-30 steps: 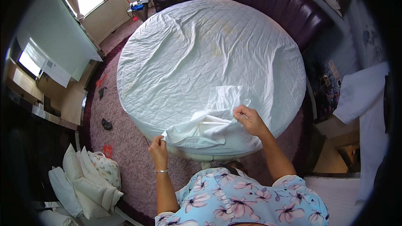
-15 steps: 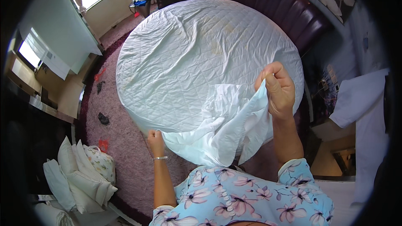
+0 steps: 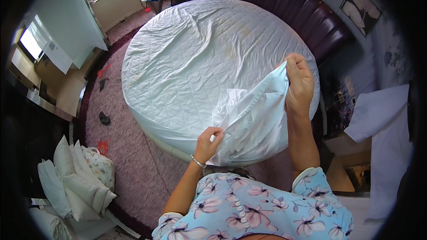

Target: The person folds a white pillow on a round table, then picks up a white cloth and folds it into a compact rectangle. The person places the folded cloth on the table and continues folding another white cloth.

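Note:
A round bed point(image 3: 178, 71) with a wrinkled white quilted cover fills the middle of the head view. Over its near right edge hangs a thin white piece of bed linen point(image 3: 253, 126) with a stitched seam; whether it is a sheet or a pillowcase I cannot tell. My right hand point(image 3: 299, 82) is raised, thumb and fingers pinching one corner of it. My left hand point(image 3: 208, 144), lower and nearer my body, has its fingers closed on the linen's left edge. Between my hands the upper edge runs taut on a slant; the lower part hangs in loose folds.
White pillows point(image 3: 82, 178) are stacked at the lower left beside a flower-patterned bag point(image 3: 98, 166). Dark items point(image 3: 105, 118) and red scraps point(image 3: 102, 147) lie on the mauve carpet point(image 3: 129, 173). A dark padded headboard point(image 3: 293, 11) curves behind the bed. White cloth point(image 3: 378, 111) hangs at right.
My left hand has moved right, from the bed's near left edge toward my right hand. My right hand has risen slightly. The linen is now gathered on the right.

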Tool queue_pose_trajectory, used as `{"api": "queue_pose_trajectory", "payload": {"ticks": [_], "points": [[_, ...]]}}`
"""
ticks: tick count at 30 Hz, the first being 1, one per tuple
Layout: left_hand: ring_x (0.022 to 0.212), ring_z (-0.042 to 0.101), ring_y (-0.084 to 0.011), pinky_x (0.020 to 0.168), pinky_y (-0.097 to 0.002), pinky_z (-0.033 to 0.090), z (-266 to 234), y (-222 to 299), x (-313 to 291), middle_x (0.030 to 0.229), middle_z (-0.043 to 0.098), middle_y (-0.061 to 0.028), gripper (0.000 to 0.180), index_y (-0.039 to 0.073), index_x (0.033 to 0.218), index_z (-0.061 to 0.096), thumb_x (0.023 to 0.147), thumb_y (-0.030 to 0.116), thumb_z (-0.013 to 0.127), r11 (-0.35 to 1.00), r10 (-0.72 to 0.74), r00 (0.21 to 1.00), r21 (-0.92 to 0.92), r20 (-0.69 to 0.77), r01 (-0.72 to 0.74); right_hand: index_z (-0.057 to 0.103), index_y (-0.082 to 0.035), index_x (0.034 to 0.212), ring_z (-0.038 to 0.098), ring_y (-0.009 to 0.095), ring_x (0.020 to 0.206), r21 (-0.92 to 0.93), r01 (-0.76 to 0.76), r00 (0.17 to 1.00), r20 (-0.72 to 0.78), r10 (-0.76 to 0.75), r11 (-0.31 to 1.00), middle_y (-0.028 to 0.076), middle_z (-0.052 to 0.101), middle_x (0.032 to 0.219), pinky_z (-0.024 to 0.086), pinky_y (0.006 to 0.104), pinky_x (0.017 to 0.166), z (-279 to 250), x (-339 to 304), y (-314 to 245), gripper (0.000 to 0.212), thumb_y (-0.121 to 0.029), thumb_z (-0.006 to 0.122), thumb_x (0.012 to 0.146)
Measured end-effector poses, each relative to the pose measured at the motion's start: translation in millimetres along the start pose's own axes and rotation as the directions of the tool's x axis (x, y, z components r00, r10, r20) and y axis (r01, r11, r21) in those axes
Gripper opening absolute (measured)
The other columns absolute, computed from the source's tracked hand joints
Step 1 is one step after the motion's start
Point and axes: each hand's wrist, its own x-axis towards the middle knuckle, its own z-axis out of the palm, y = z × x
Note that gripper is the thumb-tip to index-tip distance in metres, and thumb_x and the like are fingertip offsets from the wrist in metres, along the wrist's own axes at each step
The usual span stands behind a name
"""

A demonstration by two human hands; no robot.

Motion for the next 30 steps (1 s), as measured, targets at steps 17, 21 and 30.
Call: {"api": "queue_pose_trajectory", "payload": {"ticks": [17, 21, 30], "points": [[0.083, 0.058, -0.0144, 0.074, -0.0275, 0.046, 49, -49, -8, 0.089, 0.061, -0.0071, 0.013, 0.001, 0.087, 0.060, 0.083, 0.013, 0.061, 1.000, -0.002, 0.971, 0.008, 0.239, 0.000, 0.053, -0.004, 0.093, 0.041, 0.001, 0.068, -0.164, -0.029, 0.961, -0.278, -0.018, 0.986, -0.006, 0.048, 0.077, 0.035, 0.0151, 0.063, -55, -43, 19, 0.012, -0.016, 0.050, 0.092], [0.078, 0.058, -0.0134, 0.072, -0.0285, 0.047, 46, -48, -8, 0.084, 0.062, -0.0067, 0.014, 0.002, 0.088, 0.061, 0.083, 0.015, 0.063, 0.997, -0.010, 0.977, -0.069, 0.211, 0.025, 0.053, -0.004, 0.093, 0.041, 0.002, 0.070, -0.131, -0.028, 0.936, -0.352, -0.020, 0.991, -0.006, 0.048, 0.078, 0.034, 0.0156, 0.065, -69, -45, 13, 0.012, -0.016, 0.050, 0.092], [0.061, 0.046, -0.0124, 0.059, -0.0283, 0.041, 47, -76, -10, 0.064, 0.054, -0.0045, 0.021, 0.000, 0.083, 0.059, 0.086, 0.021, 0.056, 0.977, -0.189, 0.965, -0.062, 0.184, 0.203, 0.055, -0.004, 0.091, 0.041, 0.002, 0.069, -0.272, -0.011, 0.929, -0.359, -0.091, 0.962, -0.005, 0.049, 0.078, 0.036, 0.0173, 0.065, -74, -45, 17, 0.012, -0.015, 0.051, 0.092]]}}
